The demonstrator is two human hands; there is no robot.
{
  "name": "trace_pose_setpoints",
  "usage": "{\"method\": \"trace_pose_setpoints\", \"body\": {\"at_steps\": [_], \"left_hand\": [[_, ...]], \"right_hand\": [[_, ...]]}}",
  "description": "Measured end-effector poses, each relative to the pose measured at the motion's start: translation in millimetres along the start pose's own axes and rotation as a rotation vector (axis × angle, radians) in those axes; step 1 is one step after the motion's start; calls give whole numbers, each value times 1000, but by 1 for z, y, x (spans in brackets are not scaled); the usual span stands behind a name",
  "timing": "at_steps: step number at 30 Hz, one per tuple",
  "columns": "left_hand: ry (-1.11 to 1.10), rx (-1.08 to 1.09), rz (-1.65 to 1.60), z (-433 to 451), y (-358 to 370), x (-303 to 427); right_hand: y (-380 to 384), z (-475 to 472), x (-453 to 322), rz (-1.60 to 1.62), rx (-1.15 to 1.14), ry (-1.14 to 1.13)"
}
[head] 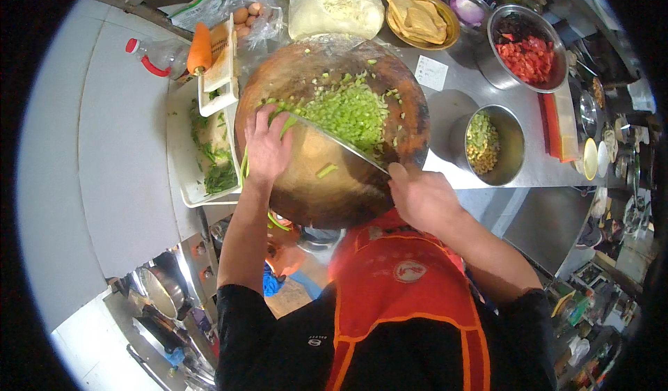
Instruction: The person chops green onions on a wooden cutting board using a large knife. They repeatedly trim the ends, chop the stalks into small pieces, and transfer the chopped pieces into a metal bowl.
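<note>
On a round wooden chopping block point(365, 192) lies a pile of finely chopped green stalks point(349, 111). My right hand point(422, 195) is closed around the handle of a kitchen knife point(342, 143). Its blade slants up and left across the block, along the near side of the pile. At the block's left side, my left hand point(269, 143) presses down on uncut green stalks point(286, 124), which pass under its fingers beside the blade's tip. One short cut piece point(327, 170) sits apart on the bare wood nearer to me.
To the left are a white tray point(195, 199) of leafy greens, a carrot point(201, 46) and a plastic bottle point(162, 59). Behind the block stands a bag of pale shreds point(339, 15). On the right are a steel pot point(509, 153) of diced food and a bowl point(496, 64) of red chunks.
</note>
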State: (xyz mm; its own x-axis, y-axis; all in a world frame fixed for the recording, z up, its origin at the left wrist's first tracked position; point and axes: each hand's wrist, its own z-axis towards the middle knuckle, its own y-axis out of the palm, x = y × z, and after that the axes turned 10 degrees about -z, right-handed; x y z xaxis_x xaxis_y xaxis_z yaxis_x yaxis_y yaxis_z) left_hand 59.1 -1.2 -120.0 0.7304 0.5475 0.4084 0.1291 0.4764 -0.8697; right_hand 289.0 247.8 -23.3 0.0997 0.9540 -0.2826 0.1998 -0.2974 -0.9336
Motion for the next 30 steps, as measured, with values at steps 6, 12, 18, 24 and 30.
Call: {"method": "trace_pose_setpoints", "body": {"at_steps": [6,12,18,24,30], "left_hand": [[154,24,-74,14,-25,13],[234,-341,-122,-41,5,56],[-56,15,-833,-19,-8,38],[373,-261,-398,62,-22,135],[476,-396,-428,102,13,155]], "right_hand": [[-23,-47,40,-279,239,-159],[-43,-60,67,-390,254,-212],[-42,-59,80,-294,285,-267],[-38,-19,67,-370,397,-397],[-34,2,61,-350,371,-339]]}}
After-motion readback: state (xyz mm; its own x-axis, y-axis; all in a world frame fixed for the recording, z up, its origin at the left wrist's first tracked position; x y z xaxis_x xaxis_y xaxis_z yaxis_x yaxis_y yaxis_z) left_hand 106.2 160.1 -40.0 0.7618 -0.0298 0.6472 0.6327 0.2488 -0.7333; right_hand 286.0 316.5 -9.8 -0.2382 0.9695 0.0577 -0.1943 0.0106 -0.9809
